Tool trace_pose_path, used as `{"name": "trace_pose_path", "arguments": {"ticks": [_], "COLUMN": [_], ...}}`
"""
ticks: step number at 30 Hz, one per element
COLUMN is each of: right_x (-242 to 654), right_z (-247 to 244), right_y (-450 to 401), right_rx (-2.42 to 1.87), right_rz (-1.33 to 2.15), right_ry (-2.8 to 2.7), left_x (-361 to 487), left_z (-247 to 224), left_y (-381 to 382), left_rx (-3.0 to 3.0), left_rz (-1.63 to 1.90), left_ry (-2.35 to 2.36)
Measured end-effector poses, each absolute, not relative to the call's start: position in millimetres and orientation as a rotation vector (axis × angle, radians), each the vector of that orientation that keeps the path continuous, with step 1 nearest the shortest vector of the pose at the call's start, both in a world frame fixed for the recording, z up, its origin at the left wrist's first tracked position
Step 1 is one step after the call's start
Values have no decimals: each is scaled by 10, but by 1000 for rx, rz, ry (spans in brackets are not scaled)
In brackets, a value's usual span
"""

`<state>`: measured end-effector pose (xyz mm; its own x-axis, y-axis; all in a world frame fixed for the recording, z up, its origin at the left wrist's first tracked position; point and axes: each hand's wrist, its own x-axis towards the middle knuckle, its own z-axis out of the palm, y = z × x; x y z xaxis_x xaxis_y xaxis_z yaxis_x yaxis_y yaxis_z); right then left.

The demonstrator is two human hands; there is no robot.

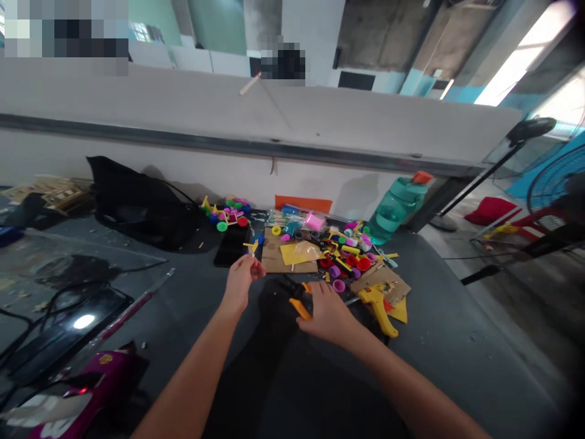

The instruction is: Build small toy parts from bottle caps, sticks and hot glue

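My left hand [241,279] is raised over the dark table, thumb and fingers pinched on a small yellow plastic piece [250,246] with a pale lower part. To its right, my right hand [328,314] is wrapped round a pair of pliers [300,306] with orange and black handles. The dark jaws point left, toward my left hand, and stand apart from the yellow piece. Just beyond both hands lies a cardboard sheet [269,259] with a yellow paper piece [287,254] on it. A yellow glue gun [378,308] rests to the right of my right hand.
Colourful caps and small parts [351,259] are heaped behind my right hand. A teal bottle [393,207] stands at the back right. Farther left are a phone [231,247], small wheeled models [228,213], a black bag [137,201] and a purple device [86,390] with cables.
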<state>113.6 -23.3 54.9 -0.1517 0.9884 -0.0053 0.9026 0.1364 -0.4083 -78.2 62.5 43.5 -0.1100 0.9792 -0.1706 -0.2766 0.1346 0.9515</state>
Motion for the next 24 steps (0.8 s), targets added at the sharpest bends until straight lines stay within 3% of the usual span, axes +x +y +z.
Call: {"name": "trace_pose_path", "arguments": {"ticks": [4,10,16,24], "right_x": [910,695,759,759], "right_z": [442,436,558,259], "right_y": [-400,-429,162,793], "right_rx": [-1880,-1865,-1894,-2107], "right_rz": [310,332,370,341], "right_ry": [-2263,-2351,-2188,-2027], "left_x": [-826,-828,-795,-794], "left_z": [232,115,92,154], "left_y": [369,173,84,10], "left_rx": [622,821,1144,1291], "left_rz": [1359,1349,1297,1223], "left_ry": [1226,1292,1349,1329]}}
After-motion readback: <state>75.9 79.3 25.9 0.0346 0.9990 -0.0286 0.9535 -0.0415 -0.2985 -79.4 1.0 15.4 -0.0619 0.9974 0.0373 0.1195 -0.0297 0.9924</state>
